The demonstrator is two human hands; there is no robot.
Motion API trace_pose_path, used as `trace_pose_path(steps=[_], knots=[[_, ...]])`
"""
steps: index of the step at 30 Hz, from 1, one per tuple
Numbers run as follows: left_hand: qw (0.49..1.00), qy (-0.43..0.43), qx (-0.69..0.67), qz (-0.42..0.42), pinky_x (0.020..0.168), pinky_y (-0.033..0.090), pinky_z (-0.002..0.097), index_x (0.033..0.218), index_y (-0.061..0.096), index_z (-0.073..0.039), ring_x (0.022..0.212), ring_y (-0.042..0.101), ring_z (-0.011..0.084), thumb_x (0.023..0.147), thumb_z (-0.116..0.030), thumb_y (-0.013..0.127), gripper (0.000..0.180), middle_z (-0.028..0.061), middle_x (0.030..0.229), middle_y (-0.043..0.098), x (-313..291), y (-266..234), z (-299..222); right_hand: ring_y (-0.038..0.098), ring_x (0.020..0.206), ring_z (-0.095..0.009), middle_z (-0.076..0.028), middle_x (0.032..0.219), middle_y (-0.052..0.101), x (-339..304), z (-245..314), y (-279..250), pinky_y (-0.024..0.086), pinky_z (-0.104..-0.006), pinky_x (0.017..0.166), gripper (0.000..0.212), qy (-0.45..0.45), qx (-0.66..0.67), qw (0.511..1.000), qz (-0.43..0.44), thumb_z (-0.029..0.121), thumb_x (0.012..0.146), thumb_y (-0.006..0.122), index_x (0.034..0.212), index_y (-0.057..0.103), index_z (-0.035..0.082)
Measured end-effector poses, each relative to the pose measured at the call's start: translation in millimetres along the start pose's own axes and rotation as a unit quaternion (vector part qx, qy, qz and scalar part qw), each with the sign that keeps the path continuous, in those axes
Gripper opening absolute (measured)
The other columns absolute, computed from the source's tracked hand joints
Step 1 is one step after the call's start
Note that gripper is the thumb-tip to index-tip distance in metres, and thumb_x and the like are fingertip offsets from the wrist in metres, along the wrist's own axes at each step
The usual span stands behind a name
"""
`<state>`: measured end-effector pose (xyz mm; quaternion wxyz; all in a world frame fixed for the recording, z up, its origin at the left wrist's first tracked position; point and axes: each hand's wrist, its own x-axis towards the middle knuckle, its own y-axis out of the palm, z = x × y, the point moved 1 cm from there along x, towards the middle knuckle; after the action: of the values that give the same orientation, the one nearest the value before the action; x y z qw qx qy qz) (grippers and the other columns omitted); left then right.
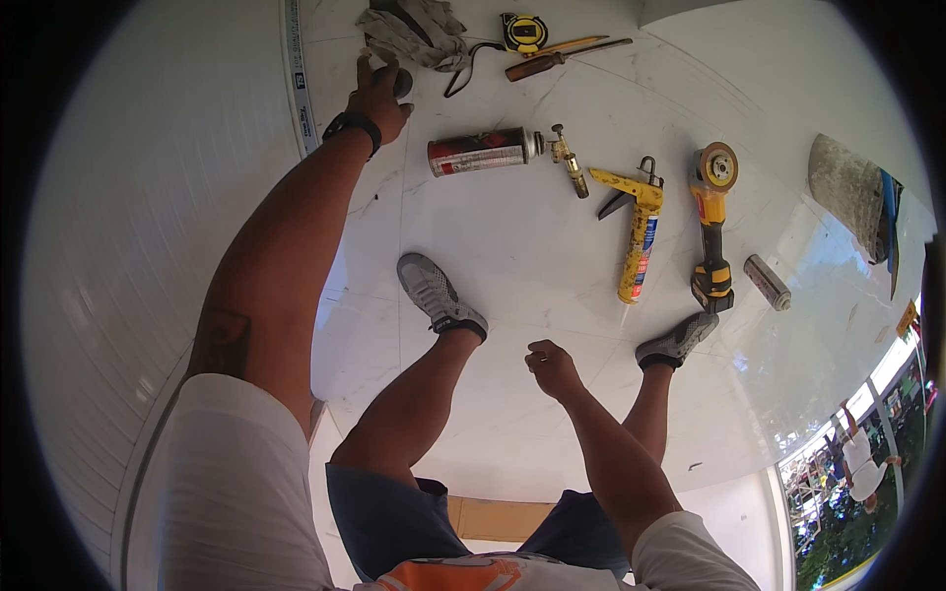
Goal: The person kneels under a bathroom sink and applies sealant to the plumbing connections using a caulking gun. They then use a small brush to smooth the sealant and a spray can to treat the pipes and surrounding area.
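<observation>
At the far left, my left hand (pixel 378 101) reaches forward to the floor beside the wall. Its fingers are closed round a dark, round thing (pixel 402 83), partly covered by the hand. A crumpled grey cloth (pixel 419 37) lies just beyond those fingers. My right hand (pixel 555 371) hangs between my legs in a loose fist, with nothing visible in it. Ahead of it lie a gas torch with a red and black canister (pixel 481 153) and brass nozzle, and a yellow caulking gun (pixel 639 236) loaded with a cartridge.
A tape measure (pixel 524 33) and a screwdriver (pixel 540 65) lie at the back. To the right are a yellow angle grinder (pixel 711 212), a small canister (pixel 767 283) and a grey sack-like thing (pixel 847 192). My shoes (pixel 434 291) stand on white tiles; a panelled wall (pixel 168 177) borders the left.
</observation>
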<state>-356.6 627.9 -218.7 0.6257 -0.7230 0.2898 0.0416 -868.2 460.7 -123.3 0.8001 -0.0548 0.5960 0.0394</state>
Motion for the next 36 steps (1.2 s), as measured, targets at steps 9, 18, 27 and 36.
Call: trace_pose_path(steps=[9,18,27,36], knots=[[0.996,-0.02,-0.052,-0.073,0.1,0.052,0.048,0.145,0.05,-0.011,0.12,0.06,0.0404,0.085,-0.025,0.073,0.066,0.0233,0.13,0.057,-40.2,17.4,-37.8,0.072,0.096,-0.029,-0.018,0.107,0.072,-21.8,30.7,-18.6,0.057,-0.0386,0.084,0.045,0.021,0.111,0.989,-0.098,0.023,0.094,0.072,0.131,0.059,0.0],[0.937,0.254,-0.143,0.19,0.093,0.047,0.0486,0.149,0.036,0.0,0.108,0.063,0.0351,0.068,-0.015,0.086,0.096,0.0166,0.128,0.062,-306.9,-13.0,-300.9,0.053,0.131,-0.04,-0.026,0.142,0.051,-93.4,107.7,-157.7,0.046,-0.0428,0.11,0.082,-0.109,0.119,0.987,-0.02,0.025,0.078,0.076,0.148,0.042,0.0],[0.883,0.329,-0.228,0.247,0.104,0.041,0.0495,0.15,0.039,-0.001,0.132,0.048,0.0377,0.083,-0.026,0.08,0.082,0.021,0.144,0.052,-373.8,23.7,-514.1,0.06,0.121,-0.042,-0.029,0.134,0.055,-147.7,-86.3,-433.6,0.05,-0.0459,0.102,0.066,-0.08,-0.011,0.865,-0.495,0.017,0.081,0.072,0.139,0.046,-0.001],[0.887,0.271,-0.156,0.34,0.099,0.046,0.0465,0.135,0.055,0.0,0.12,0.057,0.0355,0.086,-0.02,0.076,0.058,0.0178,0.127,0.064,-410.3,40.6,-536.9,0.058,0.122,-0.046,-0.024,0.144,0.046,-74.1,-143.9,-528.6,0.052,-0.0493,0.101,0.07,-0.126,-0.037,0.909,-0.396,0.013,0.08,0.07,0.143,0.043,0.007]])
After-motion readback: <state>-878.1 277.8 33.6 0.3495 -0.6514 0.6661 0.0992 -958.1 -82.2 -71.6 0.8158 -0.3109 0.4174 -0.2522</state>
